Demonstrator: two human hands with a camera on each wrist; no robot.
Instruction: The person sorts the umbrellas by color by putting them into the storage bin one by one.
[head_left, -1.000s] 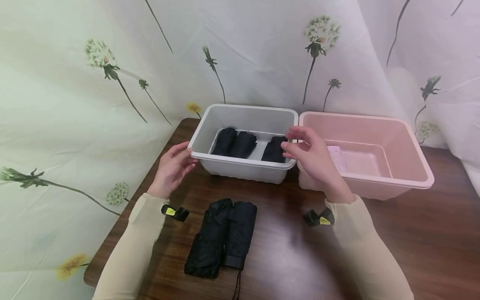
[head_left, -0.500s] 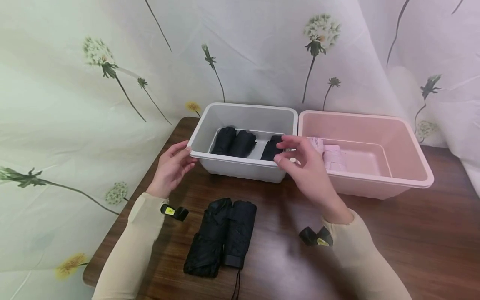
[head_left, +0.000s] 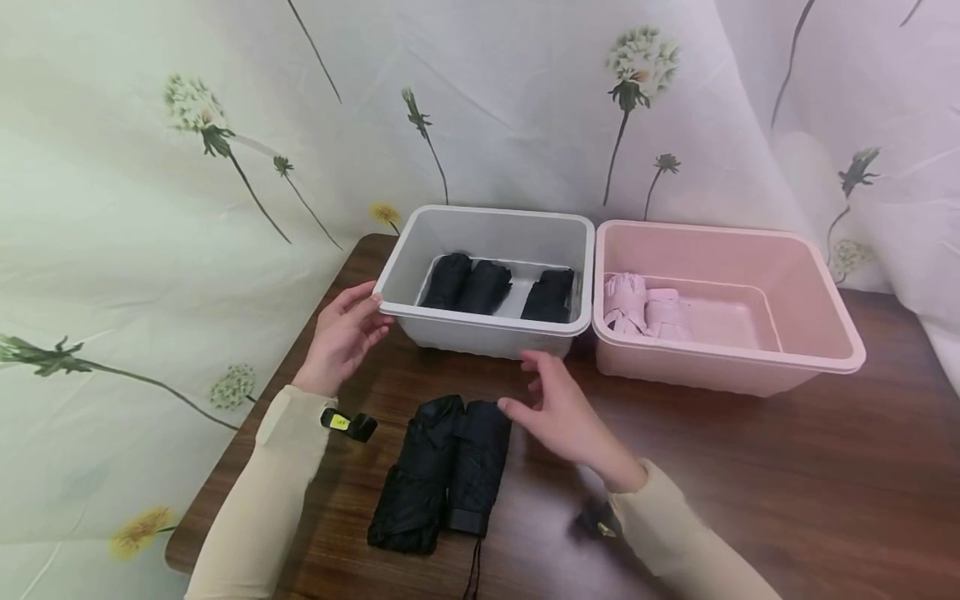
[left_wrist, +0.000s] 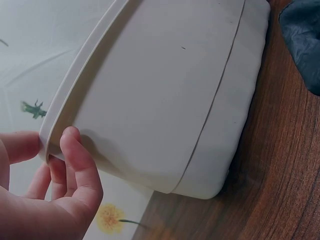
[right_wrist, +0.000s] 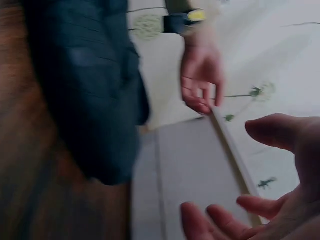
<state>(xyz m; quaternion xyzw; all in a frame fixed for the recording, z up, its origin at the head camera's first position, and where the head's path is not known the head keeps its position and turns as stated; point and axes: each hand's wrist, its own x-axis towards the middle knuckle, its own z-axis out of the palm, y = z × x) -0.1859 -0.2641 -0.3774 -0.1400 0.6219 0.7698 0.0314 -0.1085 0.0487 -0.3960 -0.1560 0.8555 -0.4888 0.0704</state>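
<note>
My left hand (head_left: 341, 337) grips the front left corner of the grey plastic bin (head_left: 480, 335); the left wrist view shows the thumb and fingers pinching its rim (left_wrist: 65, 97). Inside the bin lie three black folded umbrellas, two side by side at the left and one umbrella (head_left: 549, 297) at the right. My right hand (head_left: 566, 417), fingers spread and holding nothing, hovers at the upper right of a black folded umbrella (head_left: 482, 458) with a wrist cord. Another black folded umbrella (head_left: 414, 487) lies against its left side on the table.
A pink plastic bin (head_left: 720, 367) stands right beside the grey one, with two pink wrapped bundles (head_left: 625, 302) at its left end. Both bins are near the back of the dark wooden table (head_left: 825, 483). A flower-print cloth (head_left: 510, 100) hangs behind.
My right hand has left the right umbrella in the grey bin, moving down and toward the viewer to beside the table umbrellas. My left hand keeps its place on the rim.
</note>
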